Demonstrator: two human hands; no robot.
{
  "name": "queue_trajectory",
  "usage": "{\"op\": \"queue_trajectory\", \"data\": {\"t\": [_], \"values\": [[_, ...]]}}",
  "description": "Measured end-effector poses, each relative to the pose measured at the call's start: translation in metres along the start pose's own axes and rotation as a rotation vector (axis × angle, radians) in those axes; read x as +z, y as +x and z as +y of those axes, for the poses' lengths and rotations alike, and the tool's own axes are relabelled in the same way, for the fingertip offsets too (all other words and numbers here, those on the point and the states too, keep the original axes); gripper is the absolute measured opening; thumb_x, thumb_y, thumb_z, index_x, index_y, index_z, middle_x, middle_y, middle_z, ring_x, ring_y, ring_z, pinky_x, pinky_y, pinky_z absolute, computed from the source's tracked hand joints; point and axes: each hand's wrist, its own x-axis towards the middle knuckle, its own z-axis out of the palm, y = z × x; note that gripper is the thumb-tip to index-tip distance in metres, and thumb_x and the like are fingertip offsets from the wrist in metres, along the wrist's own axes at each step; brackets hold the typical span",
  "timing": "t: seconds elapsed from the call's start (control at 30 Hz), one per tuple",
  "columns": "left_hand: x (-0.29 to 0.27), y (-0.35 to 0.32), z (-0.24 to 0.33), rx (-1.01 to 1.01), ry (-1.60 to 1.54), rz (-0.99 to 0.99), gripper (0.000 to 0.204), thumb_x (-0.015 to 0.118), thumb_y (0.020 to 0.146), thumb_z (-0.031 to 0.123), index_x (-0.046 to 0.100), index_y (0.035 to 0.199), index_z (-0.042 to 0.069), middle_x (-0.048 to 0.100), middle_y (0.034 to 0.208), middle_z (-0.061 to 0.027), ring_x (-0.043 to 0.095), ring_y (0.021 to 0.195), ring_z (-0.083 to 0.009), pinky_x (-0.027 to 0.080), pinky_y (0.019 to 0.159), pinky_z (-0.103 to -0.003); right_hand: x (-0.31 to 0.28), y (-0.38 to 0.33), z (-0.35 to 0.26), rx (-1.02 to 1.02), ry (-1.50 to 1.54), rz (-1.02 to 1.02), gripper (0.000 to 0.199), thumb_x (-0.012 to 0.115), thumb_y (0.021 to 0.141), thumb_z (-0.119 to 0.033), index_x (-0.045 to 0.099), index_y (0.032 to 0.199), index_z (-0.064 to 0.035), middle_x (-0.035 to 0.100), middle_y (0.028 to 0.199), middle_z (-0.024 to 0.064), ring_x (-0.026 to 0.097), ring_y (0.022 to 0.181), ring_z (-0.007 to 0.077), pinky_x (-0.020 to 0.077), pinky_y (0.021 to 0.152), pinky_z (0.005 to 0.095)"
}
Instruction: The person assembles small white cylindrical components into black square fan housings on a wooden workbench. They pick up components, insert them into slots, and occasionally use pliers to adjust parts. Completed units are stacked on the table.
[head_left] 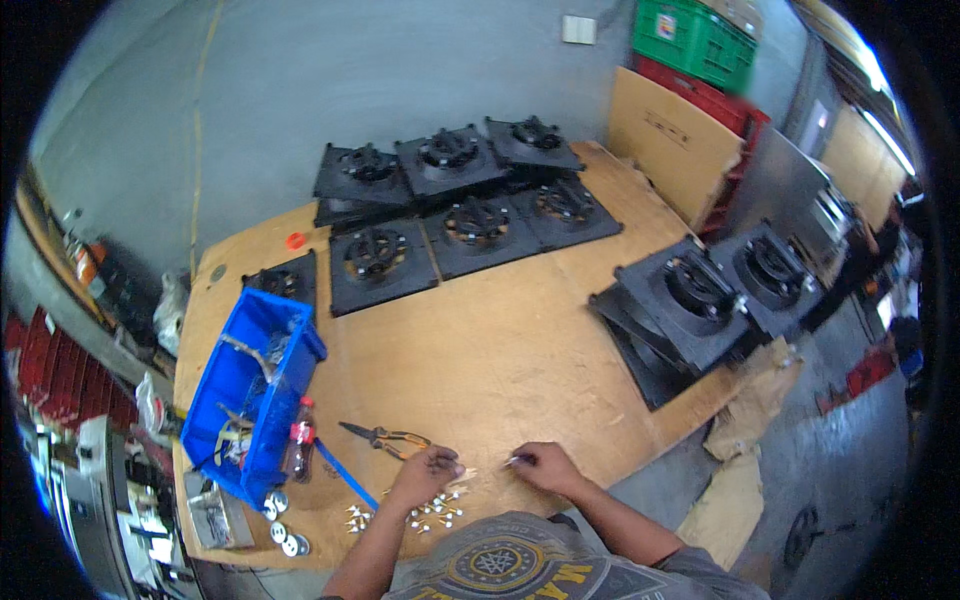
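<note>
My left hand is closed at the table's near side, with a small pale piece showing at its fingertips. To its right, my right hand pinches a thin small piece, too small to name. The hands are apart. Several small white-and-brass pieces lie scattered beside and below my left hand. Just beyond that hand rests a pair of pliers with orange and black handles, its jaws pointing left. A narrow blue strip runs from near the bin toward the loose pieces.
A blue bin holding wires stands on the left of the wooden table. Nearby are a red-capped bottle, round silver-white discs and a metal box. Black square burner-like units line the back; others are stacked right.
</note>
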Motion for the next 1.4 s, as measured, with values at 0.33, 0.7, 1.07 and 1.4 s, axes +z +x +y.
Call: {"op": "queue_trajectory", "data": {"t": [0.33, 0.7, 1.07, 1.4], "values": [[-0.150, 0.115, 0.064, 0.157, 0.663, 0.475, 0.043, 0.072, 0.082, 0.034, 0.063, 0.114, 0.006, 0.070, 0.095, -0.0158, 0.068, 0.091, -0.0312, 0.053, 0.082, -0.040, -0.042, 0.038, 0.097, 0.042, -0.348, 0.622, 0.020, 0.056, 0.090, -0.017, 0.062, 0.101, -0.0019, 0.063, 0.101, 0.0184, 0.057, 0.098, 0.0360, 0.0432, 0.089, 0.0454], [-0.226, 0.343, 0.142, 0.083, 0.929, 0.428, 0.059, 0.072, 0.079, 0.045, 0.060, 0.128, 0.013, 0.062, 0.123, -0.0207, 0.059, 0.115, -0.0349, 0.046, 0.098, -0.043, -0.034, 0.071, 0.093, 0.067, -0.458, 0.688, 0.018, 0.053, 0.090, -0.017, 0.058, 0.101, -0.0045, 0.058, 0.104, 0.0160, 0.050, 0.102, 0.0349, 0.0355, 0.090, 0.0481], [-0.168, 0.306, 0.099, 0.149, 0.900, 0.564, 0.026, 0.067, 0.082, 0.031, 0.068, 0.103, 0.016, 0.069, 0.105, -0.0173, 0.063, 0.100, -0.0374, 0.051, 0.088, -0.045, -0.033, 0.072, 0.103, 0.068, -0.401, 0.715, 0.019, 0.052, 0.091, -0.018, 0.057, 0.101, -0.0029, 0.058, 0.101, 0.0174, 0.051, 0.099, 0.0355, 0.0369, 0.088, 0.0485], [-0.033, 0.135, 0.054, 0.212, 0.762, 0.370, 0.027, 0.067, 0.081, 0.033, 0.067, 0.102, 0.017, 0.063, 0.099, -0.0245, 0.064, 0.090, -0.0404, 0.052, 0.078, -0.049, -0.032, 0.072, 0.120, 0.115, -0.086, 0.859, 0.034, 0.044, 0.101, -0.025, 0.055, 0.110, 0.0065, 0.060, 0.108, 0.0252, 0.055, 0.101, 0.0400, 0.0417, 0.093, 0.0455]]}}
